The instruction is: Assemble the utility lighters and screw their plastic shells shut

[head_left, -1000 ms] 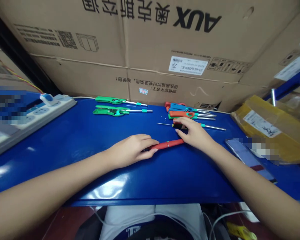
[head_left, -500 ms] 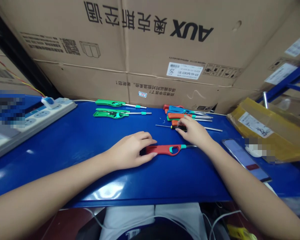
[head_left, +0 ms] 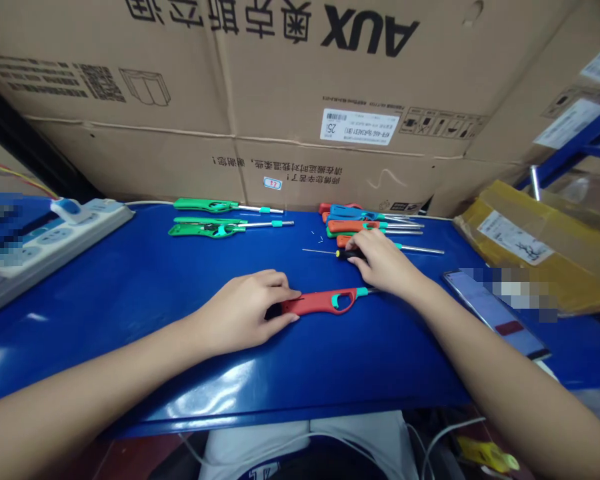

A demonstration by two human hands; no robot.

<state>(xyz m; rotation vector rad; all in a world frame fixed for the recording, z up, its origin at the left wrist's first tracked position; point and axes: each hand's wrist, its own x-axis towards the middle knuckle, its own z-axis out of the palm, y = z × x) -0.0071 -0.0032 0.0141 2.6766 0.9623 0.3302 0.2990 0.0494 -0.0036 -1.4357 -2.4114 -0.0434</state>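
Note:
My left hand (head_left: 250,310) is closed round the rear end of a red gas lighter (head_left: 315,303), which lies on the blue table with its metal tube pointing right. A teal trigger shows in the lighter's loop; part of the tube is hidden behind my right wrist. Between the fingertips of my right hand (head_left: 380,257) is the black handle of a thin screwdriver (head_left: 341,254), its shaft pointing left just above the table. Right behind that hand lies an orange lighter (head_left: 347,240), partly covered by my fingers.
Two green lighters (head_left: 207,229) lie at the back left. A blue lighter (head_left: 353,213) and several others are grouped at the back right. A power strip (head_left: 100,220) stands left; a phone (head_left: 495,313) and a yellow taped package (head_left: 505,247) are right. A large carton (head_left: 280,87) rises behind.
My left hand's fingers have closed in on the red lighter's rear end. The right hand keeps the screwdriver in nearly the same place. The whole view has shifted slightly.

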